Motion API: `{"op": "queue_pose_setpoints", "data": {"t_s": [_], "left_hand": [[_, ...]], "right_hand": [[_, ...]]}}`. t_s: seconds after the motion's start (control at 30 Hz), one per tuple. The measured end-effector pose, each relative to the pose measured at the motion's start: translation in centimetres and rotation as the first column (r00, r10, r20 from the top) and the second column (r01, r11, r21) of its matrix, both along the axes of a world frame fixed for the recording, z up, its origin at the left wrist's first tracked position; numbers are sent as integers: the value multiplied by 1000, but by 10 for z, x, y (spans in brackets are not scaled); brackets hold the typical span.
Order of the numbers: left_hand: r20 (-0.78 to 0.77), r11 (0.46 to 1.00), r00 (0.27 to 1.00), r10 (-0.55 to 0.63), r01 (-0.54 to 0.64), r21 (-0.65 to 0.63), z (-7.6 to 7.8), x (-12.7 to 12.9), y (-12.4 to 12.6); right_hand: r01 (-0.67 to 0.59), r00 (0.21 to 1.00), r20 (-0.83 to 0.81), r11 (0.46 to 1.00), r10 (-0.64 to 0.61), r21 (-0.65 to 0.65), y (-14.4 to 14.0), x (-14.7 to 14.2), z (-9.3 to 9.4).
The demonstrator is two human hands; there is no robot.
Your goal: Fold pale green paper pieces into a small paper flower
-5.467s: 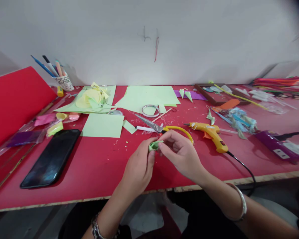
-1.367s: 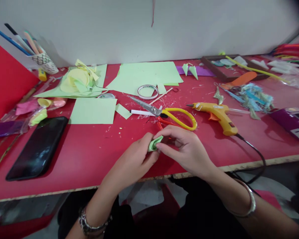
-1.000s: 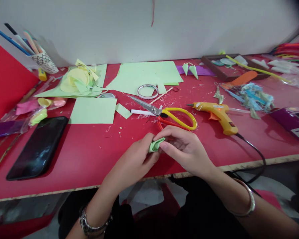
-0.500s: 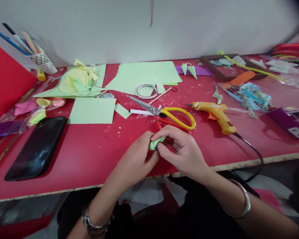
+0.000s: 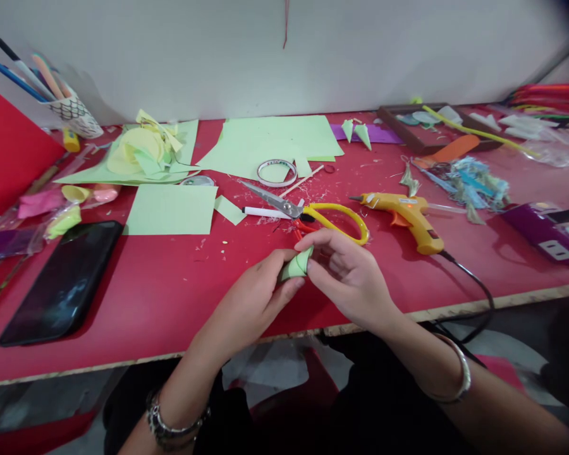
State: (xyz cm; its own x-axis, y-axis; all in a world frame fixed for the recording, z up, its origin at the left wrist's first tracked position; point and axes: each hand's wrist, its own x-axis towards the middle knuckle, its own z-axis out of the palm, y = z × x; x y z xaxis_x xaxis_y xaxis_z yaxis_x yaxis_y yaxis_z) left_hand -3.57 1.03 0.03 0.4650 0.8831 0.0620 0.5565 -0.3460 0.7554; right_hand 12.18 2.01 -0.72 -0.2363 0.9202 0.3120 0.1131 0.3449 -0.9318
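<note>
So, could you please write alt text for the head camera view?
Left hand and right hand together pinch a small green paper roll above a red table. Scissors and a glue gun lie just behind.

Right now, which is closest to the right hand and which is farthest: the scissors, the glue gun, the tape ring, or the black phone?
Measured from the right hand, which holds a rolled green paper together with the left hand:
1. Scissors, just behind its fingers.
2. Glue gun, to the right.
3. Tape ring, farther back, on the green sheets.
4. Black phone, far left.
</note>
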Motion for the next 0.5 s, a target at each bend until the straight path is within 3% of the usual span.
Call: {"op": "queue_pose_setpoints", "data": {"t_s": [0.27,0.4,0.5], "left_hand": [[-270,992,962,36,-1,130,-2,2,3],[-269,988,963,6,36,153,-2,3,1],[-259,969,966,4,60,239,-3,4,1]], "right_hand": [[-50,995,-98,987,35,-152,4,-2,5],[-51,992,-127,978,26,-201,4,-2,7],[-36,987,-158,974,0,-222,2,-2,7]]}}
